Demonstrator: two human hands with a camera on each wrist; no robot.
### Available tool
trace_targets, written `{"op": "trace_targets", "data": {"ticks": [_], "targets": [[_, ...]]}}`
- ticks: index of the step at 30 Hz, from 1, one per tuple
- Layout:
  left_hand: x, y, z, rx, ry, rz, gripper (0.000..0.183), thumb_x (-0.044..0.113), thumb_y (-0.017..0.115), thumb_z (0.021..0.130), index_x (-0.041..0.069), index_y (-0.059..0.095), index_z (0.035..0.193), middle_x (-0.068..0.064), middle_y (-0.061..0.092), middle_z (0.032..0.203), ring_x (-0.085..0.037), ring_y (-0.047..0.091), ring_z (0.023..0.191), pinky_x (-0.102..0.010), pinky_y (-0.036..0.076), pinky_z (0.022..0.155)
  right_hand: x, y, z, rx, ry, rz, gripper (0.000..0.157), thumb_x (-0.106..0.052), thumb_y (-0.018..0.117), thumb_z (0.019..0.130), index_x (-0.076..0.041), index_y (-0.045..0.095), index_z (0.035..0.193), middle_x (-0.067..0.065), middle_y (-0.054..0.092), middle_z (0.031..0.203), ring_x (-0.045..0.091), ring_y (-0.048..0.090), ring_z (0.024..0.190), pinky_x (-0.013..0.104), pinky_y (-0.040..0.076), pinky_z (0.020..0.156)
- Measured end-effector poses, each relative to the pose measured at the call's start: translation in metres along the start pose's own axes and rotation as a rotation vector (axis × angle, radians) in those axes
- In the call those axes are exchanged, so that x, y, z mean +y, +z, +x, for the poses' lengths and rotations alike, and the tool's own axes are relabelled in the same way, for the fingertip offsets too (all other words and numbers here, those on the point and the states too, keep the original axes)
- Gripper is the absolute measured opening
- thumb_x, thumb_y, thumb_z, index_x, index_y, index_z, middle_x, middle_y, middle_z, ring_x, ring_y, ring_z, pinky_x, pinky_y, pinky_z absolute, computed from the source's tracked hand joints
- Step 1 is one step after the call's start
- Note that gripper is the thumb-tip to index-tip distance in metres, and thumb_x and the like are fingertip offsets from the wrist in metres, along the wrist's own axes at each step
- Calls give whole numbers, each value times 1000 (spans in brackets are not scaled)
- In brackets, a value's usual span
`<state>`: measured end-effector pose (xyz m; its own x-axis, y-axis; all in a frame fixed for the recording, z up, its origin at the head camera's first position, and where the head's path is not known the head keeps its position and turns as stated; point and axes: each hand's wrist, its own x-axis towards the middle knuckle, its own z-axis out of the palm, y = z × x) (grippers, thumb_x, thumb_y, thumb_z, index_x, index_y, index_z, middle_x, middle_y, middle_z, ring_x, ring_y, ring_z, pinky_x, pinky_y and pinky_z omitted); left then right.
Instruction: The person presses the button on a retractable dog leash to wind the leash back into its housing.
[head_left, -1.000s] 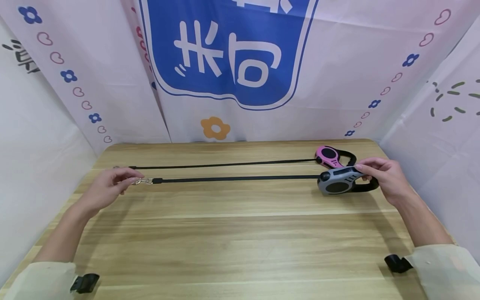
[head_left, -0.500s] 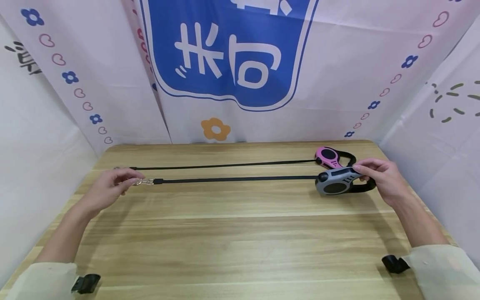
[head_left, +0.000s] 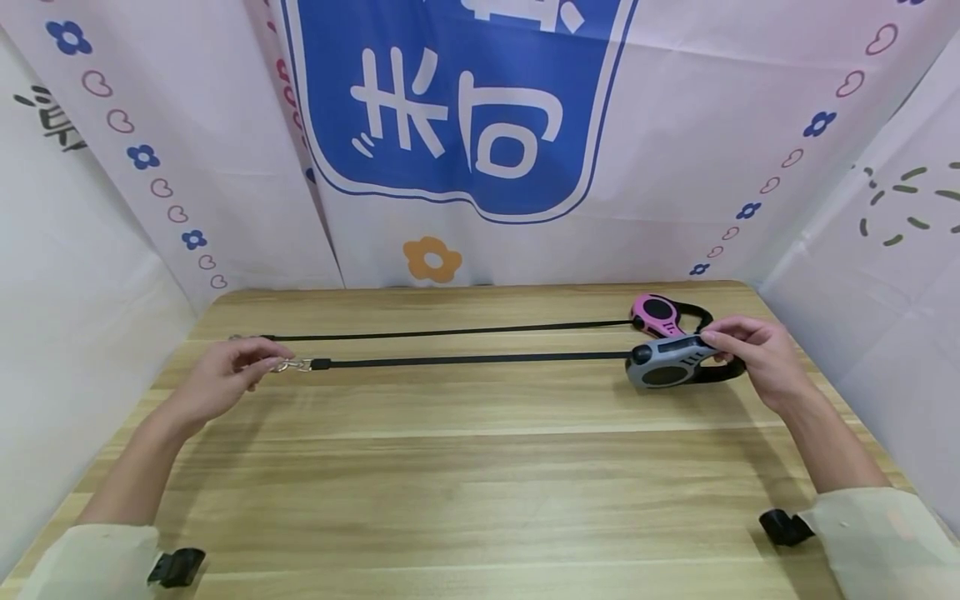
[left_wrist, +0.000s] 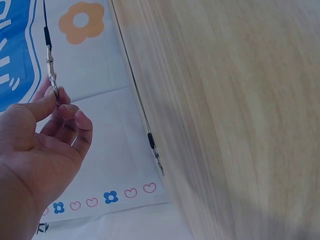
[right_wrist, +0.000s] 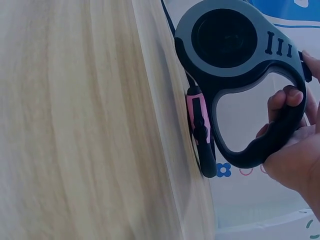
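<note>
A grey-and-black retractable leash [head_left: 667, 363] is held above the table by my right hand [head_left: 761, 358]; in the right wrist view, fingers curl through the handle loop [right_wrist: 280, 131]. Its black strap [head_left: 472, 360] runs straight and taut to the left. At that end my left hand [head_left: 221, 379] pinches the metal clip [left_wrist: 51, 67] between thumb and fingers. Behind it, a pink-and-black retractable leash [head_left: 656, 314] lies on the table, its thinner-looking strap [head_left: 465, 332] pulled out nearly parallel. The pink leash's clip [left_wrist: 158, 160] rests near the table's far left, partly behind my left hand in the head view.
The wooden table [head_left: 480, 483] extends toward me below both straps. A white printed cloth [head_left: 660, 167] with a blue sign hangs at the back edge, and white cloth walls close both sides. Black wrist mounts [head_left: 177, 567] sit at the sleeve cuffs.
My right hand has shifted slightly left with the grey leash. My left hand has moved a touch right with the clip, and the strap between them looks slightly shorter. The pink leash stays put.
</note>
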<state>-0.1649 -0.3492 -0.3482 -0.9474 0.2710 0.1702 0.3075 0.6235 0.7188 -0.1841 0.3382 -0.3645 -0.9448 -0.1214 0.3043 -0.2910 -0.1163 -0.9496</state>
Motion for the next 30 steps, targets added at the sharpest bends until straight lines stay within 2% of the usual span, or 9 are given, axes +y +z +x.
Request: {"op": "trace_targets", "data": {"ticks": [5,14,21,30], "targets": [[2,-1,1,-12,-2,12,22,2,53,107,-7,66,122,-1,48,75,-19,44,63,-30,36,51,0,1,0,-5,-32,7,20,10,67,95,-5,80,92,1,75,81,9,68,65,19,52,62],[6,4,6,-33,7,36,22,-1,53,106,-7,67,122,-1,52,76,-17,45,62,-28,38,50,-2,3,0,-14,1,-10,32,16,58,97,-7,80,92,-1,75,81,9,67,64,19,53,61],[12,9,10,-48,17,-1,23,0,54,106,-7,67,123,-2,51,76,-16,44,62,-27,38,50,-3,6,2,4,-29,-2,18,8,69,94,-6,79,91,2,74,81,10,68,65,19,53,62],[12,11,10,-47,25,-17,21,-1,55,106,-7,68,121,0,53,77,-19,46,62,-27,39,50,-2,8,1,-14,8,-30,32,17,59,96,-8,80,90,-1,73,77,8,65,63,19,52,61]]}}
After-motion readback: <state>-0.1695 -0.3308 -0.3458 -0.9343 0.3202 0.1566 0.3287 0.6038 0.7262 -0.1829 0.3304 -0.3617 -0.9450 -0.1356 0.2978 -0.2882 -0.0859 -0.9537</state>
